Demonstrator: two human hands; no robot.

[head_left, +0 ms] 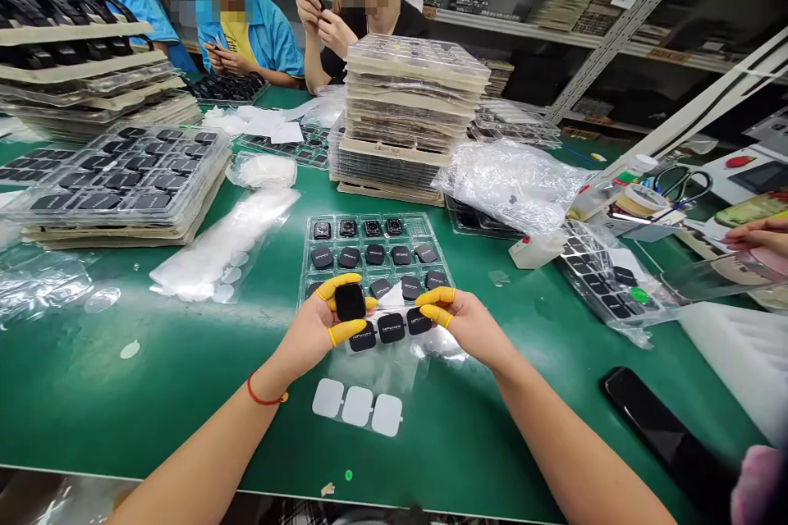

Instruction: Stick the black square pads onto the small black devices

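Yellow finger cots cover several fingertips of both my hands. A black square watch face (350, 302) is gripped between the fingers of my left hand (320, 320). My right hand (459, 320) pinches the right end of a strip of black printed square stickers (391, 328), just right of the watch face. Behind them lies a clear compartment tray (377, 256); its back row holds several bare watch faces (348, 228), and the rows nearer me show black printed squares (375, 255). Part of the front row is hidden by my hands. A strip of white square stickers (358, 407) lies closer to me.
Tall stacked trays (412, 115) stand behind the compartment tray, with another tray stack (123, 180) at left. Plastic bags (517, 180) and a black phone (665, 435) lie to the right. Co-workers sit across the table; another person's hand (760, 236) shows at the right edge.
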